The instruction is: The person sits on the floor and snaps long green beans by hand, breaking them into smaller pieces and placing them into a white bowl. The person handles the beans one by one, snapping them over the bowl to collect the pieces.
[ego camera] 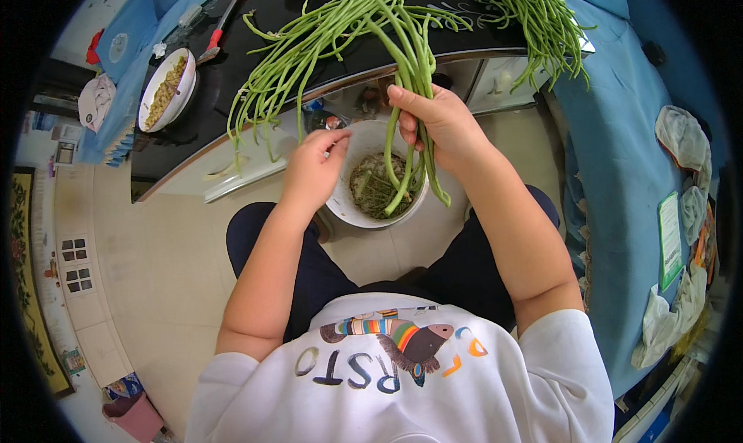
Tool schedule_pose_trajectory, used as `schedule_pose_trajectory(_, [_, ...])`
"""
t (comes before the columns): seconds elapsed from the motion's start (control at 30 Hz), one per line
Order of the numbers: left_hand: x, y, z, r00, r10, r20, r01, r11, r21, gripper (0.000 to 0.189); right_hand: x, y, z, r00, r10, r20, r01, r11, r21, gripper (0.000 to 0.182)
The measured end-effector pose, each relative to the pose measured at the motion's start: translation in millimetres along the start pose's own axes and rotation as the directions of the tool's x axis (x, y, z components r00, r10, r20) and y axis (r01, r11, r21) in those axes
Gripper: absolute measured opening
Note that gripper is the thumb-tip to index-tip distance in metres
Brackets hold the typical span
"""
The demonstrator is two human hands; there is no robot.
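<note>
My right hand [444, 126] grips a small bunch of long green beans [406, 54]. Their upper parts reach up over the table edge, and their lower ends hang over a white bucket [371, 216]. Inside the bucket lie bean trimmings and dark scraps [371, 187]. My left hand [316, 167] is at the bucket's left rim, thumb and fingers slightly apart, with nothing visible between them. A loose pile of long beans [302, 60] drapes over the black tabletop [223, 97] just beyond my left hand. Another bunch of long beans [537, 22] hangs off the table's right end.
On the table's left stand a white bowl of chopped food [168, 92] and a red-handled tool [226, 22]. A blue-covered sofa [609, 170] runs along the right, with plastic bags [682, 138] on it. A pink bin [133, 417] stands at lower left.
</note>
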State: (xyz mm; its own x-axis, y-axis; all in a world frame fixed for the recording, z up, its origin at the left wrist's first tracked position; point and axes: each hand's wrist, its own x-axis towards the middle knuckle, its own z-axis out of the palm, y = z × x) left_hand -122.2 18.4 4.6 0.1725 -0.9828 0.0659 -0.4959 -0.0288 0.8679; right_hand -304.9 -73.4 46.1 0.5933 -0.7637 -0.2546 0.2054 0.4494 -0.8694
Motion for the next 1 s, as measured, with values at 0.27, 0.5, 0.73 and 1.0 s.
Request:
schedule_pose_trajectory(0.27, [-27.4, 46.0, 18.2, 0.888, -0.260, 0.381, 0.442, 0.714, -0.543, 0.021, 2.2, 1.4, 1.5, 0.988, -0.104, -0.112, 0.105, 0.994, 0.001, 0.022])
schedule_pose_trajectory(0.5, [-26.5, 34.3, 17.3, 0.903, -0.332, 0.272, 0.424, 0.790, -0.444, 0.019, -5.9, -2.0, 11.1, 0.963, -0.204, -0.179, 0.181, 0.974, -0.138, 0.022])
schedule_pose_trajectory(0.73, [-36.4, 39.4, 14.0, 0.975, 0.091, 0.204, 0.038, 0.833, -0.551, 0.022, 0.7, 1.0, -1.4, 0.965, -0.144, -0.218, 0.160, 0.985, 0.060, 0.022])
schedule_pose_trajectory(1.0, [-47.5, 53.0, 7.6, 0.917, 0.393, -0.070, -0.379, 0.803, -0.460, 0.019, 4.9, -9.2, -11.2, 0.970, -0.073, -0.233, 0.134, 0.957, 0.259, 0.020])
